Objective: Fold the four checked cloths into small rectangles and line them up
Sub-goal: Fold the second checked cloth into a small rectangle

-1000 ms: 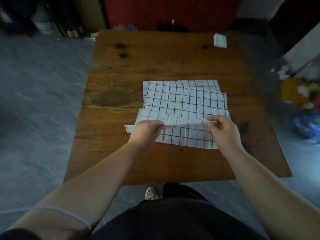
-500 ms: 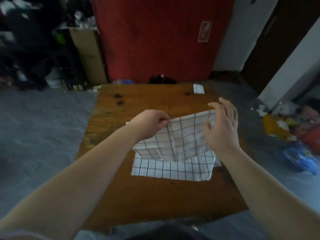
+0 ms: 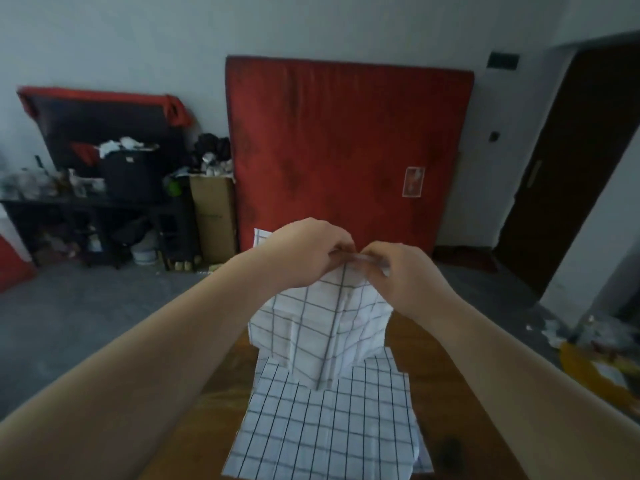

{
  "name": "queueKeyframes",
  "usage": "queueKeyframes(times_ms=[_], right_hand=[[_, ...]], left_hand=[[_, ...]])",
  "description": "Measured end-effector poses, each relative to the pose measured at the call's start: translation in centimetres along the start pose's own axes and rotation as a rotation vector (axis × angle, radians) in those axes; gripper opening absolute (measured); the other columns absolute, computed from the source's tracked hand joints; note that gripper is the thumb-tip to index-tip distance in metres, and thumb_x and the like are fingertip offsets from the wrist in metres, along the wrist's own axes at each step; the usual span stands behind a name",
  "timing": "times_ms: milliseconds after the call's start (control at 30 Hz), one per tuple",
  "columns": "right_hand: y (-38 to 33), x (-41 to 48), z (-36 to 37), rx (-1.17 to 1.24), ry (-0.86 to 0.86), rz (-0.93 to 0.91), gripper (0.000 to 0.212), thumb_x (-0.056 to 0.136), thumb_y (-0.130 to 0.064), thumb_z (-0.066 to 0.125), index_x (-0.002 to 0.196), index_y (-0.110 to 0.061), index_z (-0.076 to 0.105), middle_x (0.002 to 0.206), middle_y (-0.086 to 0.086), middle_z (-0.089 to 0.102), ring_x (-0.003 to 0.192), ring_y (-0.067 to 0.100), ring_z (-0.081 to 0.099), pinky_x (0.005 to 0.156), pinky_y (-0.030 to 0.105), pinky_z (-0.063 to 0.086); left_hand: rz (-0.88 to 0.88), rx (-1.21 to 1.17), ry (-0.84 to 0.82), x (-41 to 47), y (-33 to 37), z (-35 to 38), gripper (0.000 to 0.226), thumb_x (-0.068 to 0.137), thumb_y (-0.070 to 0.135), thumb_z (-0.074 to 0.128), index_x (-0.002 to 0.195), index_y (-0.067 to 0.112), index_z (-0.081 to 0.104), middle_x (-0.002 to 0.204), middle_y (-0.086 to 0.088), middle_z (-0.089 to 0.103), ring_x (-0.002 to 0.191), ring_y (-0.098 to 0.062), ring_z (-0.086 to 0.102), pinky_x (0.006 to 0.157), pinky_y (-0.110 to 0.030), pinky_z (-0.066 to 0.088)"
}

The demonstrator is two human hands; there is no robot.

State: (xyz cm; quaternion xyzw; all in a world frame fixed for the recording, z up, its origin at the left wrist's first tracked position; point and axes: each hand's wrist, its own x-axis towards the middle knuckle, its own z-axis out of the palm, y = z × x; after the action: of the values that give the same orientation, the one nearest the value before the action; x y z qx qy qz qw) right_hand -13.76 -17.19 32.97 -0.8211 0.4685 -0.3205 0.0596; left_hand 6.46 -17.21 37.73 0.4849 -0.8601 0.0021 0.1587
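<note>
Because both hands had pinched the upper edge of one checked cloth (image 3: 322, 327) and raised it clear of the table (image 3: 446, 393), the fabric hung below them in a loose, doubled drape, its lower corner dangling just above the cloths left lying underneath. The left hand (image 3: 304, 254) gripped the edge with thumb and curled fingers, and the right hand (image 3: 398, 275) did the same just beside it, the two nearly touching, so the top edge was gathered into a short span between them; holding it that way most likely let the corners be brought together and the halves fall against each other under their own weight. A vertical crease ran down the hanging piece beneath the meeting point of the hands, which fits a fold being made in the air rather than on the wood. Below and nearer the person than the hands, the stack of flat cloths (image 3: 329, 431) lay spread on the table, slightly offset so that more than one layer showed at the right edge; how many lay there could not be told. Those seemed left flat to wait their turn. Judging by this, the folding was at an early stage, with no finished rectangle visible in this view.
</note>
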Motion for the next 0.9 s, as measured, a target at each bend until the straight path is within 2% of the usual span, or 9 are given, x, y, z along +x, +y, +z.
queueKeyframes(times_ms=[67, 133, 233, 367, 567, 767, 900], right_hand=[[0.7, -0.2, -1.8, 0.064, -0.001, 0.008, 0.019, 0.104, -0.043, 0.055, 0.092, -0.036, 0.069, 0.075, -0.005, 0.071, 0.067, 0.017, 0.067, 0.069, 0.044, 0.056], [1.5, -0.4, -3.5, 0.066, -0.009, 0.003, 0.019, 0.103, -0.040, 0.055, 0.091, -0.036, 0.069, 0.071, -0.001, 0.070, 0.061, 0.023, 0.065, 0.062, 0.048, 0.055], [3.1, -0.6, -5.8, 0.014, -0.034, 0.018, 0.017, 0.103, -0.034, 0.057, 0.090, -0.035, 0.068, 0.067, -0.004, 0.068, 0.057, 0.018, 0.062, 0.057, 0.039, 0.052], [5.7, -0.8, -8.7, -0.045, -0.016, 0.063, 0.019, 0.104, -0.031, 0.055, 0.088, -0.035, 0.066, 0.069, -0.006, 0.067, 0.060, 0.011, 0.062, 0.062, 0.038, 0.054], [9.9, -2.1, -12.7, -0.071, 0.090, 0.175, 0.014, 0.104, -0.031, 0.055, 0.097, -0.037, 0.066, 0.076, -0.010, 0.069, 0.063, 0.008, 0.065, 0.067, 0.033, 0.058], [12.2, -2.6, -15.4, -0.049, 0.125, 0.222, 0.014, 0.102, -0.028, 0.058, 0.100, -0.037, 0.069, 0.089, -0.018, 0.070, 0.084, 0.000, 0.065, 0.078, 0.023, 0.052], [11.8, -2.2, -17.5, -0.151, 0.189, 0.196, 0.014, 0.102, -0.026, 0.058, 0.098, -0.035, 0.069, 0.089, -0.017, 0.068, 0.083, 0.000, 0.062, 0.074, 0.021, 0.049]], left_hand=[[0.003, 0.044, 0.028, 1.0, 1.0, -0.6, 0.027, 0.102, 0.045, 0.053, 0.114, 0.029, 0.071, 0.090, 0.015, 0.064, 0.089, -0.014, 0.062, 0.077, -0.034, 0.051], [-0.013, 0.072, 0.046, 1.8, 1.8, -0.8, 0.027, 0.101, 0.045, 0.054, 0.112, 0.028, 0.072, 0.095, 0.012, 0.069, 0.093, -0.015, 0.064, 0.081, -0.035, 0.052], [-0.050, 0.061, 0.040, 3.0, 2.7, -1.0, 0.026, 0.101, 0.043, 0.054, 0.111, 0.029, 0.074, 0.099, 0.013, 0.071, 0.095, -0.014, 0.065, 0.084, -0.035, 0.053], [-0.079, 0.016, 0.054, 4.7, 3.6, -2.1, 0.024, 0.102, 0.040, 0.056, 0.109, 0.030, 0.075, 0.103, 0.012, 0.073, 0.094, -0.011, 0.065, 0.086, -0.034, 0.053], [-0.132, 0.010, 0.117, 6.8, 3.7, -3.1, 0.019, 0.101, 0.040, 0.058, 0.105, 0.032, 0.075, 0.098, 0.015, 0.071, 0.089, -0.007, 0.063, 0.076, -0.026, 0.048], [-0.127, -0.001, 0.142, 8.4, 4.7, -4.7, 0.018, 0.101, 0.040, 0.059, 0.105, 0.033, 0.075, 0.094, 0.017, 0.070, 0.084, 0.000, 0.061, 0.074, -0.026, 0.051], [-0.082, 0.027, 0.166, 9.3, 5.8, -6.4, 0.020, 0.102, 0.037, 0.057, 0.109, 0.032, 0.074, 0.100, 0.014, 0.071, 0.087, -0.005, 0.062, 0.078, -0.026, 0.049]])
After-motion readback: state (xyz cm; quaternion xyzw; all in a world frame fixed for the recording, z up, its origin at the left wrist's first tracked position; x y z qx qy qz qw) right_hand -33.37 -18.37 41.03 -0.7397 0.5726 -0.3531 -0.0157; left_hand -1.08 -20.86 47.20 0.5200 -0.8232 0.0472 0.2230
